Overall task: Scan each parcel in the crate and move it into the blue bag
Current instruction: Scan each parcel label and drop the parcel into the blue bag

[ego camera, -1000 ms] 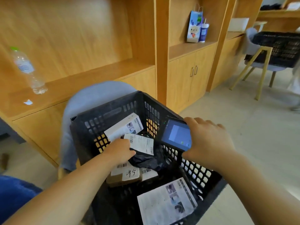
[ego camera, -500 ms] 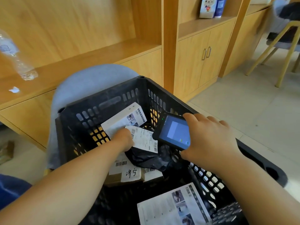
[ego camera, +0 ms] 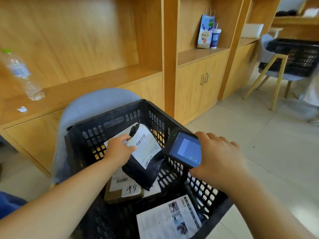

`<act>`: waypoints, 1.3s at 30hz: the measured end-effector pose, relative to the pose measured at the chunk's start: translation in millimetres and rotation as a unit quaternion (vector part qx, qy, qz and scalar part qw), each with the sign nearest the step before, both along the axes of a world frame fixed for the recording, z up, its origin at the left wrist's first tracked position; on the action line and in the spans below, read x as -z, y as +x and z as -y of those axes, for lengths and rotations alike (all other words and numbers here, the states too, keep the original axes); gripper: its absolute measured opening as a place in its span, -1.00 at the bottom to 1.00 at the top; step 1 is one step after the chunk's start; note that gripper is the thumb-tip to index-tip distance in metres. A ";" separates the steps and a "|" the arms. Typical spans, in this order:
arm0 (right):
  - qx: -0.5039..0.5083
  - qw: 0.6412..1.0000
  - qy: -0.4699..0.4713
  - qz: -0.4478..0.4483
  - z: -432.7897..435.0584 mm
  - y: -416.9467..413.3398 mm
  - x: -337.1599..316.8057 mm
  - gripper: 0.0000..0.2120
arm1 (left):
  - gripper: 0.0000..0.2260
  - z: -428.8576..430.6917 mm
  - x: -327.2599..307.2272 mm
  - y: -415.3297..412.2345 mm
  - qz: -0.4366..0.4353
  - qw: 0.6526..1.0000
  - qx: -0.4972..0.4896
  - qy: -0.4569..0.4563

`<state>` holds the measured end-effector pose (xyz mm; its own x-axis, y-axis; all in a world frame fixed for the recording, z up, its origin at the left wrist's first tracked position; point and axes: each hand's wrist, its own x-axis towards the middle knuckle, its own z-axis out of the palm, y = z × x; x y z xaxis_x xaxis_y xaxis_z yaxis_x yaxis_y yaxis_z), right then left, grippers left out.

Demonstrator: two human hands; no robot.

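Left hand: the left hand (ego camera: 119,150) pinches the upper left edge of a black plastic mailer parcel with a white barcode label (ego camera: 144,167), thumb on the label side.
Parcel: it is tilted inside the black perforated plastic crate (ego camera: 110,125), with the label facing up. Its lower end is over a brown cardboard box with a handwritten white sticker (ego camera: 119,193).
Right hand: the right hand (ego camera: 220,158) grasps a dark handheld scanner with a lit blue screen (ego camera: 183,149), fingers curled over its far edge.
Scanner: at 3 o'clock of the parcel, just beside it, above the crate's right wall.
Crate floor: a white printed flat parcel (ego camera: 170,220) lies at 5 o'clock of the cardboard box.
Crate support: a grey-blue padded chair (ego camera: 96,104), its back at the crate's 11 o'clock.
Blue fabric: a corner of blue fabric (ego camera: 9,204) shows at the frame's 8 o'clock edge.
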<state>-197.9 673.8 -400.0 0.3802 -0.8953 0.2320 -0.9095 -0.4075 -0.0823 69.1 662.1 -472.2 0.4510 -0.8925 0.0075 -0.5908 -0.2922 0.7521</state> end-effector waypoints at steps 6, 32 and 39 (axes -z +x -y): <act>0.008 1.000 0.001 0.029 -45.1 -25.2 -21.7 -0.32 | -0.84 -49.4 -33.5 -14.4 -0.043 0.997 -0.017 -0.064; -0.009 1.000 -0.001 0.014 -166.2 -63.4 -87.1 -0.30 | -0.96 -168.0 -113.5 -58.1 -0.282 0.945 -0.048 -0.159; -0.009 1.000 -0.009 0.025 -177.2 -61.8 -92.1 -0.30 | -0.93 -179.8 -121.1 -50.6 -0.277 0.942 -0.054 -0.184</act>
<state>-259.7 850.9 -308.0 0.3843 -0.8834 0.2682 -0.8965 -0.4265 -0.1202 18.5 841.9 -351.1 0.5642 -0.8245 0.0432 -0.0590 0.0119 0.9982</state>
